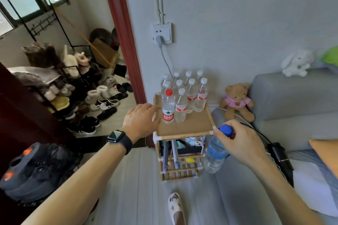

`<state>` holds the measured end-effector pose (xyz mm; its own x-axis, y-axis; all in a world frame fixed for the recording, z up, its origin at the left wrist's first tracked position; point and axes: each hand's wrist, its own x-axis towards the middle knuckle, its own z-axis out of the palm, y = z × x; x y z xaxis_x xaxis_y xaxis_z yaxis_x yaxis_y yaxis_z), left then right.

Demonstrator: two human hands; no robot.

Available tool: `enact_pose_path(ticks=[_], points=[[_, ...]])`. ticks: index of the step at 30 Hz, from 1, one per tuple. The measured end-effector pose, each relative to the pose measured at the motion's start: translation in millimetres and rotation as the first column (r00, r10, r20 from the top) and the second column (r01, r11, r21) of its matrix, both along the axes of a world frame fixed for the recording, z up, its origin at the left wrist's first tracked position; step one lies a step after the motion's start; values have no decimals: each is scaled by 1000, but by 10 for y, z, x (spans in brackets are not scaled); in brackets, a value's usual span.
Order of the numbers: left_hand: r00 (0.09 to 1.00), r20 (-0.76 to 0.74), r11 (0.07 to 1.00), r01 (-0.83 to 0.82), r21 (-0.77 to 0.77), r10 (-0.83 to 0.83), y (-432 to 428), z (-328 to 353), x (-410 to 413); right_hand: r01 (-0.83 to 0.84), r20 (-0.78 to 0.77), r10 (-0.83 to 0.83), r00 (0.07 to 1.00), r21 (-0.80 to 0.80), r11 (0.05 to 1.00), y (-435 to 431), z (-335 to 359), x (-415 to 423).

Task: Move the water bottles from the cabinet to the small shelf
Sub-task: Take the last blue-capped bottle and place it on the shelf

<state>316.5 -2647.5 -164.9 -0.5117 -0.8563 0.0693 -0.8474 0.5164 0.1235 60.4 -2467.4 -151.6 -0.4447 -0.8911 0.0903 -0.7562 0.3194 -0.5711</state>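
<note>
Blue-capped bottle (214, 153) at the shelf's (192, 128) front right corner.
Clear, blue label; near upright, cap up, tipped slightly right. The right hand (241, 140) pinches its neck with curled fingers; the left hand (140, 118), fingers loosely spread, hovers by the shelf's left edge.

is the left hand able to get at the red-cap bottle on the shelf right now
Probably yes. The left hand is open and just beside the red-cap bottle. That bottle stands at the front left corner of the group on the shelf, with nothing between it and the fingers.
</note>
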Motion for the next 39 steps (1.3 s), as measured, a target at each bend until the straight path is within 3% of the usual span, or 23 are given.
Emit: enact_pose_path(ticks=[5,9,15,19,23,26,29,39], points=[[986,-164,999,-30,-35,24,-676,-56,-555,18,9,-18,1000,58,998,-592,-44,-290],[977,-207,993,25,-117,-49,-1116,-127,-1010,20,41,-24,999,92,996,-1119,-112,-474],[992,-80,995,98,6,-97,-1556,-411,-1456,-25,41,20,999,109,994,-1727,-360,-678],[998,-16,993,63,103,-62,-1648,-651,-1576,-128,47,123,991,129,983,-2136,-480,-797],[999,-30,996,18,83,-16,-1597,-754,-1608,-267,66,259,964,205,942,-2447,-602,-894],[999,-34,998,10,63,-8,-1605,-757,-1610,-344,63,339,939,177,922,-2556,-689,-892],[999,-37,999,4,45,-3,-1633,-770,-1612,-391,58,387,920,139,910,-2658,-714,-950],[998,-65,1000,-13,-4,12,-1618,-833,-1615,-500,-62,528,847,248,830,-2850,-578,-1204]])
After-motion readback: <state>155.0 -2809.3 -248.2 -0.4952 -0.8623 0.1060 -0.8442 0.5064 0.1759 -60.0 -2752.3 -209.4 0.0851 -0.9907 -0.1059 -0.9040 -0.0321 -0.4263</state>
